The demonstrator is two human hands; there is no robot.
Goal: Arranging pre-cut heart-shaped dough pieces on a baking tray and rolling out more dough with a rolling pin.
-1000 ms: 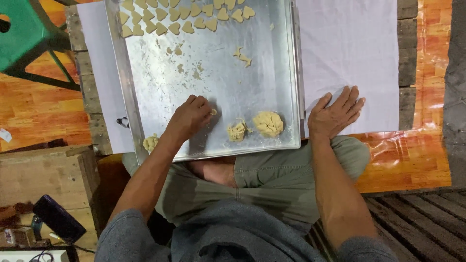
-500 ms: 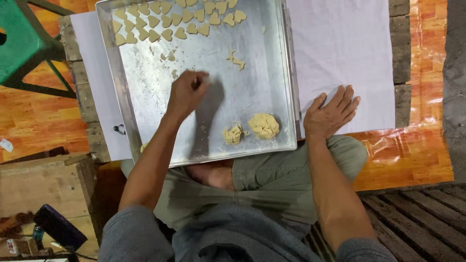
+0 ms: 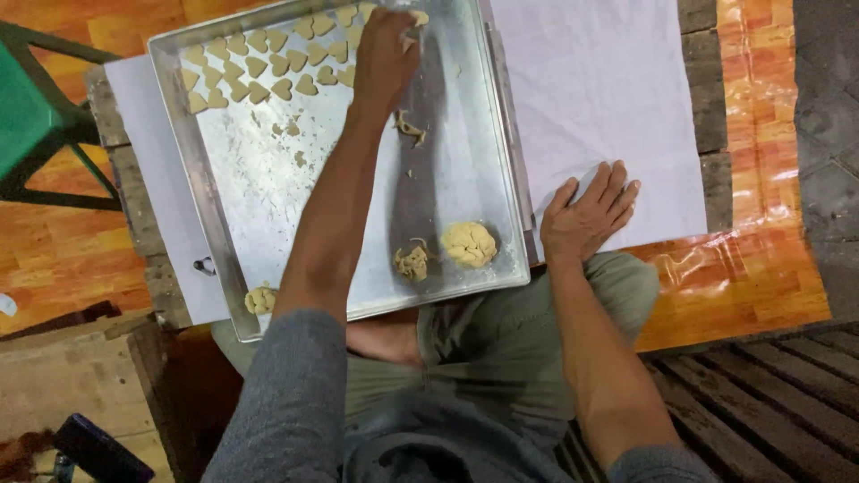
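A large metal baking tray (image 3: 242,259) lies in front of me on white paper (image 3: 608,107). Rows of small heart-shaped dough pieces (image 3: 259,67) fill its far edge. My left hand (image 3: 386,49) reaches across the tray to the far row, fingers curled around something small that I cannot make out. My right hand (image 3: 586,215) rests flat, fingers spread, on the paper just right of the tray's near corner. A round dough ball (image 3: 469,243) and a smaller scrap (image 3: 412,262) sit near the tray's front edge. Another lump (image 3: 260,299) lies at the front left.
A green stool (image 3: 36,116) stands at the left on the orange floor. A wooden box (image 3: 72,385) and a dark object (image 3: 98,447) are at the lower left. Dark wooden slats (image 3: 769,402) run along the lower right. Dough scraps (image 3: 410,130) dot the tray's middle.
My left hand has moved from the tray's near middle up to the far row of heart pieces. The right hand stays flat on the paper.
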